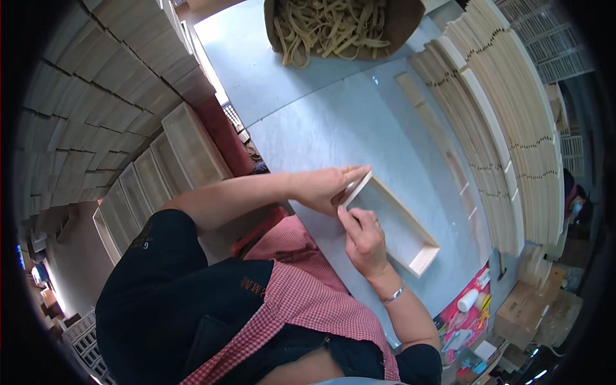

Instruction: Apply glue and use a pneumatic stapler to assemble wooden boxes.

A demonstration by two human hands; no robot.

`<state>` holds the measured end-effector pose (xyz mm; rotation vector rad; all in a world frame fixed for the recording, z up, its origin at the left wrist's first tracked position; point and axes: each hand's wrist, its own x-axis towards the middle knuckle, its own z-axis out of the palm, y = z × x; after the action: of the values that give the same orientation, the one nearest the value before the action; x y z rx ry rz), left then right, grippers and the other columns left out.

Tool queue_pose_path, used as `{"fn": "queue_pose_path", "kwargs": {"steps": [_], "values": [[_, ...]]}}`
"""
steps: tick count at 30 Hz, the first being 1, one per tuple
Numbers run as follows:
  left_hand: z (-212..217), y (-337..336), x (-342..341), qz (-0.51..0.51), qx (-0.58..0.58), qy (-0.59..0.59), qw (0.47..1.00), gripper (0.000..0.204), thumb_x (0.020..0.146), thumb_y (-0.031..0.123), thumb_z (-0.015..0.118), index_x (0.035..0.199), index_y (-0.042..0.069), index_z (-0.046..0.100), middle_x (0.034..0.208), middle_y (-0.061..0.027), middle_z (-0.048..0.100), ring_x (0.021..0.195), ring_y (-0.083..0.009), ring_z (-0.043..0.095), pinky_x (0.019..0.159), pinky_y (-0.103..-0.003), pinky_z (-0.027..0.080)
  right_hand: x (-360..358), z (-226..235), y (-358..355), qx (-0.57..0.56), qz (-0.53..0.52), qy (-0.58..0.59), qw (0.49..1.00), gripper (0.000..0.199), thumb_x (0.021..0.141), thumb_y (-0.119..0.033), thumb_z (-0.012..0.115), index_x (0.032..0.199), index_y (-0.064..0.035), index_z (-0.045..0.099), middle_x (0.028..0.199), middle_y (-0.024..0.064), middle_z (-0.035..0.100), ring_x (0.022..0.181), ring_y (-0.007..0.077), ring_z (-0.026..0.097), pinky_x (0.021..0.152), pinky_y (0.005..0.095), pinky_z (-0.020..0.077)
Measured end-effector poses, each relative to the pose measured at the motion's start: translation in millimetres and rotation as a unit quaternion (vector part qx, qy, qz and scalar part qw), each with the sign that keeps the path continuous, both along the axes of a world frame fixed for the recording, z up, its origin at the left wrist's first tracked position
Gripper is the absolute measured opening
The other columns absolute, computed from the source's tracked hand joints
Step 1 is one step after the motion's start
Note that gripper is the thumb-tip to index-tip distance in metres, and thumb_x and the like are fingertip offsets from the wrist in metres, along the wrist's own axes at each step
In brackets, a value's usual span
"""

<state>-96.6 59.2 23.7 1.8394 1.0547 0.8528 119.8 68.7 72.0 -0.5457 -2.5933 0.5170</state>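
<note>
Where hands meet: pale rectangular wooden frame

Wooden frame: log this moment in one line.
left hand: grips wooden frame end | right hand: on near side rail | frame flat on table

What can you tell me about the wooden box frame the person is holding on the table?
The wooden frame is a long, shallow rectangle of pale, unpainted wood with thin walls and an open middle where the blue-grey table shows through. It lies flat on the table, running slantwise away from the person. The left hand grips its near corner, and the right hand presses on the long side next to it. Nothing lies inside it.
</note>
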Motion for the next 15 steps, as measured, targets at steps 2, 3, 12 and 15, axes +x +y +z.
{"fn": "queue_pose_path", "kwargs": {"steps": [2, 3, 12, 15], "values": [[-7, 0, 1, 0.008, 0.002, -0.008, 1.0, 0.107, 0.069, 0.003, 0.08, 0.156, -0.005, 0.02, 0.144, -0.0283, 0.045, 0.087, -0.0337, 0.066, 0.074, -0.036, 0.057, -6, 7, 8, -0.044, 0.003, 0.008, 0.999, 0.037, 0.081, 0.002, 0.068, 0.117, -0.0034, 0.07, 0.108, 0.0091, 0.061, 0.08, 0.0237, 0.058, 0.077, 0.0336, 0.0526], [-9, 1, -1, 0.014, 0.002, -0.012, 1.0, 0.106, 0.068, 0.004, 0.081, 0.155, -0.007, 0.021, 0.148, -0.0295, 0.042, 0.09, -0.0357, 0.066, 0.076, -0.037, 0.057, -12, 11, 15, -0.068, 0.008, 0.012, 0.998, 0.035, 0.081, 0.002, 0.069, 0.116, -0.0031, 0.07, 0.108, 0.009, 0.061, 0.08, 0.0234, 0.058, 0.076, 0.0336, 0.0526], [5, 3, 4, -0.014, -0.044, 0.042, 0.998, 0.109, 0.068, 0.001, 0.078, 0.158, -0.004, 0.016, 0.154, -0.0302, 0.036, 0.103, -0.0373, 0.064, 0.087, -0.037, 0.056, -201, -46, 248, 0.125, -0.042, 0.027, 0.991, 0.027, 0.088, -0.008, 0.06, 0.113, -0.0016, 0.067, 0.123, 0.0143, 0.064, 0.094, 0.0363, 0.063, 0.083, 0.0397, 0.0527], [3, 3, -1, -0.01, -0.047, 0.039, 0.998, 0.109, 0.068, 0.0, 0.077, 0.158, -0.004, 0.015, 0.155, -0.0304, 0.034, 0.105, -0.0372, 0.064, 0.088, -0.036, 0.056, -209, -54, 251, 0.147, -0.048, -0.037, 0.987, 0.02, 0.089, -0.009, 0.06, 0.105, -0.0014, 0.069, 0.109, 0.0135, 0.069, 0.089, 0.0362, 0.063, 0.079, 0.0398, 0.0522]]}}
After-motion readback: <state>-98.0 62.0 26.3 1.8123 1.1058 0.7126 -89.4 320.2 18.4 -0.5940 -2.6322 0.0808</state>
